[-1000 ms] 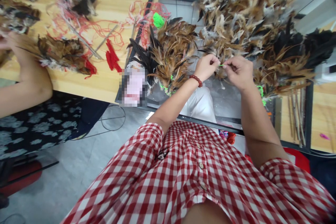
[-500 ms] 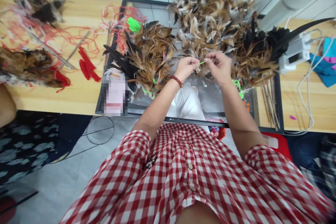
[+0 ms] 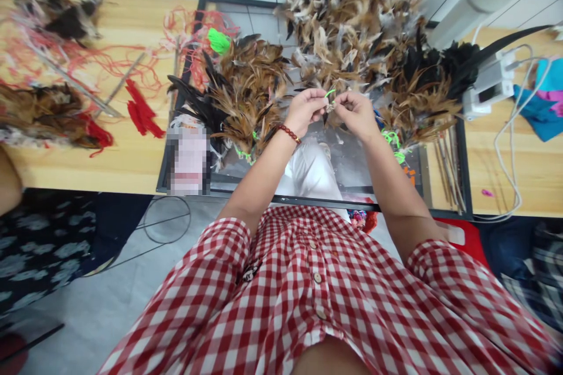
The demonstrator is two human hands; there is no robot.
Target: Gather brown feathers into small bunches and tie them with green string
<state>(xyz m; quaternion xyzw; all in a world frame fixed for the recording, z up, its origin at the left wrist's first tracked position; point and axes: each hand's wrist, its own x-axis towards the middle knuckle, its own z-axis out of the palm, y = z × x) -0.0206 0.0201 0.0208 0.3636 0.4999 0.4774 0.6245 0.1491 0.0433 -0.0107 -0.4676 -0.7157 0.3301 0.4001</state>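
My left hand, with a bead bracelet at the wrist, pinches a bright green string that loops up by the fingertips. Close beside it, my right hand has thumb and forefinger pressed together at the pale quill ends of a small feather bunch. Both hands are above a glass-topped, black-framed tray. Brown feathers lie left of my hands, and a larger feather heap lies behind them. What sits between the right fingertips is too small to make out.
Red strings and more feathers spread over the left table. A green yarn bundle sits at the tray's back left. On the right are black feathers, a white power strip, cables and thin sticks. Another person's arm shows far left.
My hands have come closer together. The green string, earlier stretched between them, now curls upward at my left fingertips. The whole view has shifted slightly.
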